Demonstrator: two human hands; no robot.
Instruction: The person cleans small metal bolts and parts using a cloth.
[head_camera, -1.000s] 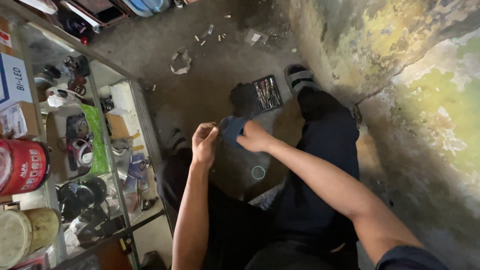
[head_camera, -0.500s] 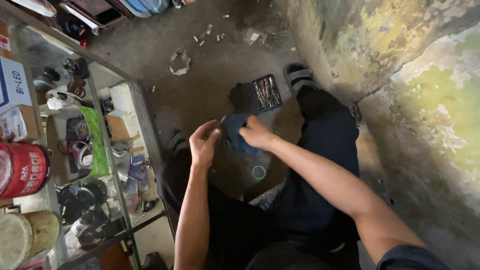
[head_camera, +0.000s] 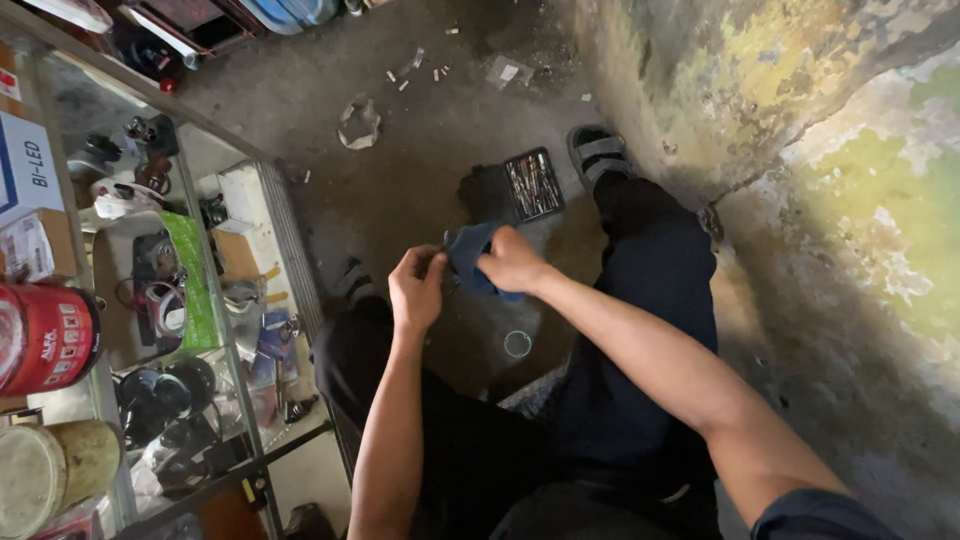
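Seated above the grey concrete floor (head_camera: 420, 190), the person's right hand (head_camera: 512, 262) is closed around a crumpled blue cloth (head_camera: 468, 252) between the knees; the left hand (head_camera: 416, 288) pinches something small against it, too hidden to name. Wiping looks midway; the open black tool case (head_camera: 532, 184) lies beyond.

- Hands: two, a left hand (head_camera: 417, 290) and a right hand (head_camera: 513, 262), both closed on the same item.
- Blue cloth (head_camera: 468, 252): one, held between the two hands.
- Open tool case (head_camera: 532, 185): one, on the floor.
- Sandalled feet: two, one (head_camera: 598, 152) by the wall, one (head_camera: 355, 283) by the cabinet.
- Small ring (head_camera: 517, 344): one, on the floor.
- Glass cabinet (head_camera: 290, 240): one.
- Red tin (head_camera: 45, 335): one.
- Crumpled scrap (head_camera: 358, 122): one.
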